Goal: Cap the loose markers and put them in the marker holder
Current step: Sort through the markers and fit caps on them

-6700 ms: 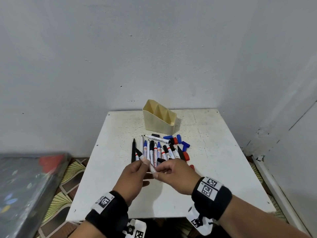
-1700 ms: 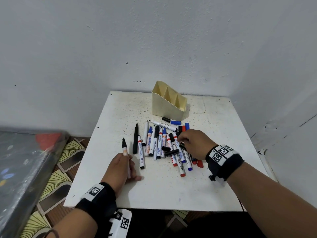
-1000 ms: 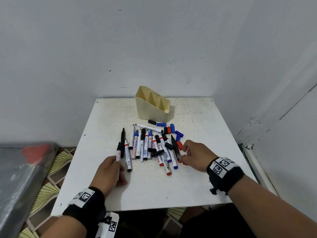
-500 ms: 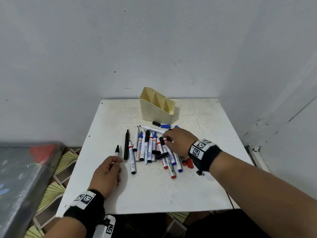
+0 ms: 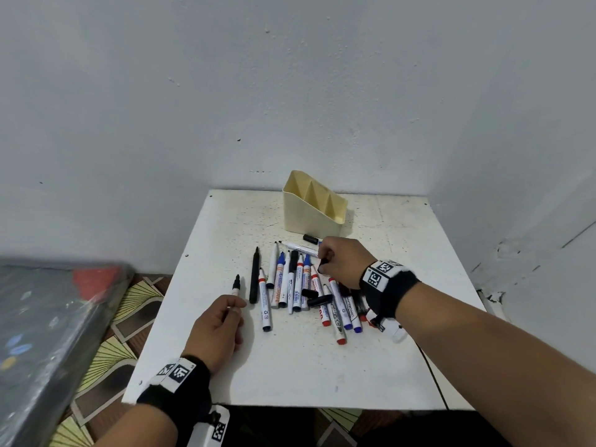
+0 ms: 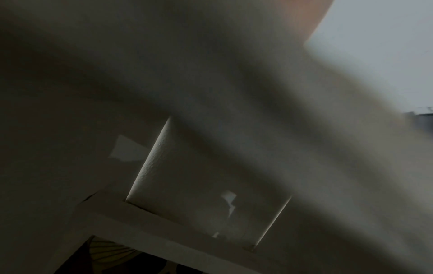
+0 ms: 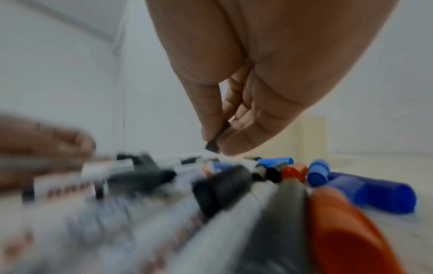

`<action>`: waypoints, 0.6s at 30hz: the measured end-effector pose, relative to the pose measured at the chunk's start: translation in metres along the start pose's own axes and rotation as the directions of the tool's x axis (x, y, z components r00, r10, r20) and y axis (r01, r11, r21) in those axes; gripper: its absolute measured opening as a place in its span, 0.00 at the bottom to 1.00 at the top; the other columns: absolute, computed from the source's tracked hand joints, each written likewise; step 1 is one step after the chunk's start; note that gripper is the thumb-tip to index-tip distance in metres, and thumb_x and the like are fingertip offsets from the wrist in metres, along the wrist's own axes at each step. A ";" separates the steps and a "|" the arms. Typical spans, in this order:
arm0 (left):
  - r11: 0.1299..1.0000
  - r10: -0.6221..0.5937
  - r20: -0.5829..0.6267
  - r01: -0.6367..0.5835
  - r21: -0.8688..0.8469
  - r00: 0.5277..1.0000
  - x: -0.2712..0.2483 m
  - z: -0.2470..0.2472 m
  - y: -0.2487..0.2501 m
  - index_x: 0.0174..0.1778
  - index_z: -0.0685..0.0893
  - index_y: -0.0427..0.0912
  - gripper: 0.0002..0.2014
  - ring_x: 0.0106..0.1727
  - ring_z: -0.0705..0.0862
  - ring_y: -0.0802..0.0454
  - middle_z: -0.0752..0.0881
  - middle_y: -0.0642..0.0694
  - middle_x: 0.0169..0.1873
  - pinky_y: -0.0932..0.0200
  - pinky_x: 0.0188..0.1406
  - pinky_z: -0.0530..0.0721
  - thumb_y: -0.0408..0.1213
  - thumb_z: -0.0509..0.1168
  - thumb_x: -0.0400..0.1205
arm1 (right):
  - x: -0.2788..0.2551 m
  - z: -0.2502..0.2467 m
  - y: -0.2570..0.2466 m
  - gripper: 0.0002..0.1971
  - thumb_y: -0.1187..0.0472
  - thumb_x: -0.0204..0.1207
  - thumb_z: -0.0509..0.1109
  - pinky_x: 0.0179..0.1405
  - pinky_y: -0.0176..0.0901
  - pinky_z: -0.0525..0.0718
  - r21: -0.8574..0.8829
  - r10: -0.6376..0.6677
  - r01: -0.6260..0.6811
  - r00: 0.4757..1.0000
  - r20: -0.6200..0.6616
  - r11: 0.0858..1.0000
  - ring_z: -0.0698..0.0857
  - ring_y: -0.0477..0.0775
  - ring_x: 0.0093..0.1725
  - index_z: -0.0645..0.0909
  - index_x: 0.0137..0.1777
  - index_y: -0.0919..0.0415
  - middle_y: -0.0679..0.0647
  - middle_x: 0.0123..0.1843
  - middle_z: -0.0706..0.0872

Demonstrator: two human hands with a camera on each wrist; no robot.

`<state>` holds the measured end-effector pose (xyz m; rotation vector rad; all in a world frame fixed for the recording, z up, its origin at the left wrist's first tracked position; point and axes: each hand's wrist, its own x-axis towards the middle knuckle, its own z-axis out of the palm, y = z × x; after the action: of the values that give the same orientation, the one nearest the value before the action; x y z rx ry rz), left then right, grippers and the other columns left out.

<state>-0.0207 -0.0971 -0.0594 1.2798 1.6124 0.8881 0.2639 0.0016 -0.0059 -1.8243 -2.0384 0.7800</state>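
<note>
A: Markers [image 5: 300,285], loose lot: lying side by side mid-table [image 5: 290,375], white barrels with red, blue and black ends, tips mostly pointing far. One all-black pen [image 5: 254,275] at the left of the row.

B: Nearest item?

A: Left hand [image 5: 216,330], resting on the table near the left edge, fingers curled round a black-tipped uncapped marker [image 5: 235,284] that points far, just left of the black pen.

B: Right hand?

A: Right hand [image 5: 342,262], over the far right part of the row, thumb and forefinger pinching a small black cap [image 7: 216,140], lifted just clear of the markers. Both wrists carry black bands with printed tags.

B: Loose caps?

A: Blue caps [image 7: 365,191] and an orange-red cap [image 7: 294,171] on the table right of the row; two black caps [image 5: 317,298] lie across the barrels.

B: Farthest?

A: Marker holder [image 5: 309,204], cream, divided compartments, upright near the far edge, nothing visible inside. A black cap [image 5: 310,238] lies just in front of it.
</note>
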 end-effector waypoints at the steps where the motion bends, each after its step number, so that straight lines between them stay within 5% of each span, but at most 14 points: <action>1: 1.000 0.004 0.011 -0.004 -0.015 1.000 -0.002 -0.001 0.002 0.45 0.84 0.64 0.19 0.25 0.80 0.54 0.85 0.51 0.28 0.52 0.35 0.83 0.34 0.58 0.91 | -0.005 -0.004 -0.002 0.11 0.64 0.76 0.78 0.45 0.42 0.87 0.127 0.032 -0.031 0.999 -0.011 0.991 0.88 0.53 0.49 0.85 0.56 0.55 0.49 0.49 0.87; 4: 0.997 0.039 0.044 -0.036 -0.064 0.998 -0.012 -0.008 0.014 0.53 0.78 0.64 0.15 0.28 0.83 0.47 0.90 0.41 0.37 0.47 0.33 0.83 0.33 0.61 0.91 | -0.029 -0.022 -0.010 0.12 0.72 0.79 0.74 0.54 0.53 0.93 0.554 0.056 -0.066 0.998 0.033 0.830 0.94 0.58 0.50 0.85 0.59 0.60 0.59 0.51 0.92; 7: 0.988 0.115 0.119 -0.101 -0.113 0.986 -0.029 -0.016 0.038 0.62 0.73 0.54 0.11 0.32 0.84 0.46 0.92 0.43 0.46 0.49 0.29 0.82 0.34 0.65 0.90 | -0.058 -0.037 -0.018 0.11 0.77 0.80 0.71 0.58 0.54 0.92 0.787 0.008 -0.071 0.996 0.083 0.613 0.93 0.64 0.55 0.84 0.59 0.67 0.67 0.52 0.93; 13: 0.946 0.316 0.187 -0.294 -0.137 0.930 -0.069 -0.024 0.089 0.60 0.84 0.45 0.07 0.33 0.82 0.55 0.93 0.46 0.48 0.64 0.32 0.79 0.31 0.65 0.89 | -0.111 -0.056 -0.042 0.13 0.71 0.73 0.76 0.47 0.46 0.94 0.929 -0.016 -0.017 1.000 0.024 0.370 0.94 0.63 0.47 0.86 0.58 0.71 0.78 0.55 0.89; 18: 0.913 0.409 0.197 -0.395 -0.107 0.891 -0.088 -0.027 0.103 0.61 0.85 0.47 0.08 0.38 0.83 0.60 0.92 0.49 0.45 0.63 0.40 0.79 0.35 0.66 0.88 | -0.134 -0.064 -0.054 0.16 0.70 0.68 0.77 0.43 0.44 0.93 0.948 -0.037 0.064 0.998 -0.055 0.312 0.94 0.63 0.45 0.88 0.57 0.70 0.83 0.56 0.86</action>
<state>-0.0007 -0.1606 0.0617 1.6381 1.1572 1.0000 0.2759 -0.1195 0.0947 -0.9836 -1.0442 1.5010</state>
